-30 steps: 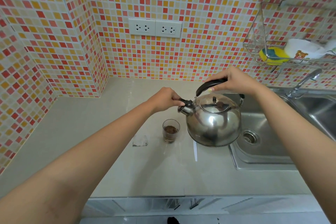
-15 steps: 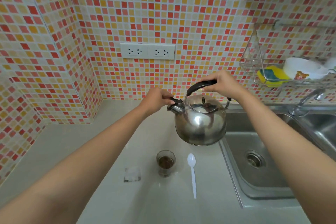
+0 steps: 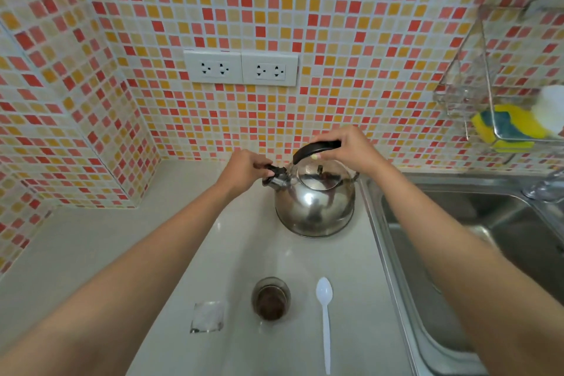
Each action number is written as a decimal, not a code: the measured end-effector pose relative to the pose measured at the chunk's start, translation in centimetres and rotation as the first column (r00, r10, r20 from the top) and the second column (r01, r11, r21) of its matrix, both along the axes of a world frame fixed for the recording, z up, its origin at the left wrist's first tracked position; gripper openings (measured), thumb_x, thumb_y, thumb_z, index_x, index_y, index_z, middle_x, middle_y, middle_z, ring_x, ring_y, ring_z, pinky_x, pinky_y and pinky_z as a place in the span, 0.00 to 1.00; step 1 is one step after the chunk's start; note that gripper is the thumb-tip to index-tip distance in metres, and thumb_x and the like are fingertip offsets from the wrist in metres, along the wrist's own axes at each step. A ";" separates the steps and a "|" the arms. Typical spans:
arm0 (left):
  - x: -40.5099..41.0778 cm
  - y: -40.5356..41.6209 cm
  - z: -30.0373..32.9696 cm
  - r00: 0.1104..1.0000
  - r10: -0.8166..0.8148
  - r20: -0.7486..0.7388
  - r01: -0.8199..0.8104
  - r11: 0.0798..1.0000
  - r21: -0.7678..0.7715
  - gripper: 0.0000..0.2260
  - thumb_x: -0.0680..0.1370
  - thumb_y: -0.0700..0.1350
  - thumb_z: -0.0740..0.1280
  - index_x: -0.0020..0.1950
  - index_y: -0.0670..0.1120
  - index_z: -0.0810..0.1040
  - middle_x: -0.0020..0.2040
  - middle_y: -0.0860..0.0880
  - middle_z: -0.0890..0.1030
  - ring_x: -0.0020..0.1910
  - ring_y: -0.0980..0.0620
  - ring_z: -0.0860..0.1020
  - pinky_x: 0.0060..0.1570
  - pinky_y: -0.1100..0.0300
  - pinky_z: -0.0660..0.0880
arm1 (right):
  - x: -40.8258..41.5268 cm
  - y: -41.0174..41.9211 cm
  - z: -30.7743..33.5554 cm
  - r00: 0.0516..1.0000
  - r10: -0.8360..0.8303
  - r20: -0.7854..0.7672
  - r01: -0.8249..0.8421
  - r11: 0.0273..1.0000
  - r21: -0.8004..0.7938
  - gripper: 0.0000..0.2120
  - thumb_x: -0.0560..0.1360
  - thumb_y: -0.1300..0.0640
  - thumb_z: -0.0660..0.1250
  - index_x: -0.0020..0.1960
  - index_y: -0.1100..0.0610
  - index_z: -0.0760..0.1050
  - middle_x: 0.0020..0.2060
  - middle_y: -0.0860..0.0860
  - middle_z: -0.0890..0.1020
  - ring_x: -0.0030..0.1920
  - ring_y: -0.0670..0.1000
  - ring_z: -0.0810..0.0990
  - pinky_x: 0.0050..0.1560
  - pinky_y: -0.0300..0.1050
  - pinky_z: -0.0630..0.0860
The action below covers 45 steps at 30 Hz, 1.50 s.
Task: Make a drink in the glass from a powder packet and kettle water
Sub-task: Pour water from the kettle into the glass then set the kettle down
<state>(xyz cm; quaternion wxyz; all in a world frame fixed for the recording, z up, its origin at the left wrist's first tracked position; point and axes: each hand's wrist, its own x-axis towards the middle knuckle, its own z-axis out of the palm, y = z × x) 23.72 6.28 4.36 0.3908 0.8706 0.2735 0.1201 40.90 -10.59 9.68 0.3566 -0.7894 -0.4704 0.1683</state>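
Note:
A shiny steel kettle stands on the pale counter near the back wall, beside the sink. My right hand grips its black handle from above. My left hand pinches the black cap on the spout. Nearer to me stands a small clear glass with brown powder at its bottom. An emptied clear packet lies flat to the glass's left. To its right lies a white plastic spoon, bowl pointing away from me.
A steel sink fills the right side, its tap at the far right. A wire rack on the tiled wall holds a yellow sponge. Two wall sockets sit above the kettle.
The kettle has gone from above the glass back toward the wall and now rests on the counter. Both hands stayed on it. The view tilted up.

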 end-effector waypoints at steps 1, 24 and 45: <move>0.2 0.1 -0.4 1.000 0.003 -0.011 -0.003 1.000 0.000 0.13 0.73 0.39 0.73 0.57 0.40 0.83 0.52 0.41 0.85 0.46 0.51 0.78 0.51 0.56 0.74 | 0.2 0.2 -0.5 1.000 0.003 -0.007 -0.003 1.000 -0.006 0.18 0.68 0.66 0.74 0.57 0.56 0.81 0.53 0.51 0.84 0.54 0.47 0.80 0.59 0.40 0.74; 3.3 0.8 -4.1 0.998 0.054 -0.040 -0.058 0.992 -0.109 0.16 0.73 0.39 0.73 0.61 0.40 0.80 0.58 0.42 0.82 0.50 0.52 0.78 0.55 0.62 0.71 | 3.9 0.8 -4.2 0.993 0.006 -0.116 -0.005 1.000 0.013 0.18 0.67 0.65 0.74 0.55 0.52 0.82 0.50 0.47 0.84 0.51 0.41 0.81 0.50 0.28 0.73; 3.0 0.0 -4.4 0.999 0.046 0.000 -0.045 0.994 -0.099 0.21 0.73 0.45 0.74 0.65 0.46 0.78 0.55 0.48 0.82 0.52 0.51 0.79 0.56 0.58 0.75 | 4.8 -0.7 -4.7 0.997 -0.043 -0.065 0.037 0.996 -0.084 0.21 0.68 0.65 0.74 0.59 0.54 0.79 0.56 0.51 0.82 0.57 0.47 0.79 0.55 0.32 0.70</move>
